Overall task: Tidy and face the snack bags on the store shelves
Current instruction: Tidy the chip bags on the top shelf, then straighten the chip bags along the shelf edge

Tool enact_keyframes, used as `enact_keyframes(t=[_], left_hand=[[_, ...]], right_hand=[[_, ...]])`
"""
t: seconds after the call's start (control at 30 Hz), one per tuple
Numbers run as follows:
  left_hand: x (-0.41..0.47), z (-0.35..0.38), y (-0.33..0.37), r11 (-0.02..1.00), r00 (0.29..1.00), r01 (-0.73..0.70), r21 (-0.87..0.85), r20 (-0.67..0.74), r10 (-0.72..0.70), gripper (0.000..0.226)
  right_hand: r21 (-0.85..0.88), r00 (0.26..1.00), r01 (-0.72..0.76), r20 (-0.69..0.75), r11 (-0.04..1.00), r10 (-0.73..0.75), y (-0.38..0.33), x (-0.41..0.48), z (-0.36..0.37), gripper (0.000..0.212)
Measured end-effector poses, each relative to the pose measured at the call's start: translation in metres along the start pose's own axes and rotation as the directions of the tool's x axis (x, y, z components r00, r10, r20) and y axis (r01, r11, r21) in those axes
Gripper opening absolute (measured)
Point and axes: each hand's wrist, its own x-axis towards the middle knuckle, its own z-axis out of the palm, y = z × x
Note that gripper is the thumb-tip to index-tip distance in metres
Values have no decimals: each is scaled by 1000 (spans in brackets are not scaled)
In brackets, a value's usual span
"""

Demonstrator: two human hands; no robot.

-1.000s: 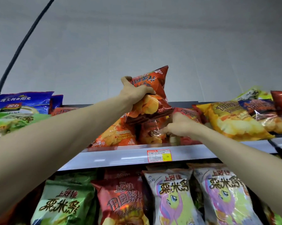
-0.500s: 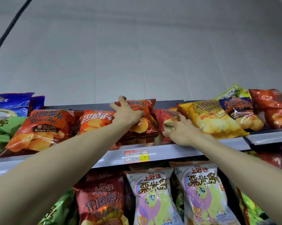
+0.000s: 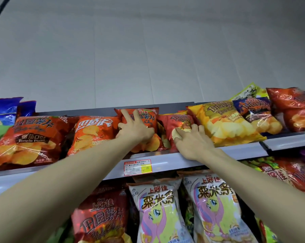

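Top shelf (image 3: 165, 162) looks mostly faced, labels out. Left hand (image 3: 136, 131) presses spread fingers flat on the orange chip bag (image 3: 148, 118). Right hand (image 3: 192, 140) rests loose fingers on the tilted red bag (image 3: 176, 120) right beside it. I'd guess those two are what's left.

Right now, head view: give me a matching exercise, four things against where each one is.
Things:
1. left hand
2. right hand
3. yellow chip bag
4. price tag

Places:
A. on the front edge of the top shelf
B. lying on that shelf, right of both hands
C. fingers spread on the orange bag
D. resting on the dark red bag

Pairs: 1-C, 2-D, 3-B, 4-A
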Motion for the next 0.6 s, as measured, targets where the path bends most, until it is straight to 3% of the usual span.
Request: enact_keyframes(t=[0.23, 0.43, 0.6], left_hand=[[-16, -25, -6, 971, 980, -174, 165, 125, 154, 97], [-30, -53, 3, 897, 941, -332, 291, 159, 297, 68], [-44, -55, 17, 856, 869, -488, 171, 183, 460, 47]], right_hand=[[1, 992, 15, 122, 1000, -15, 2, 3, -18, 61], [-50, 987, 59, 149, 997, -51, 7, -8, -35, 62], [-120, 994, 93, 75, 988, -84, 24, -21, -54, 59]])
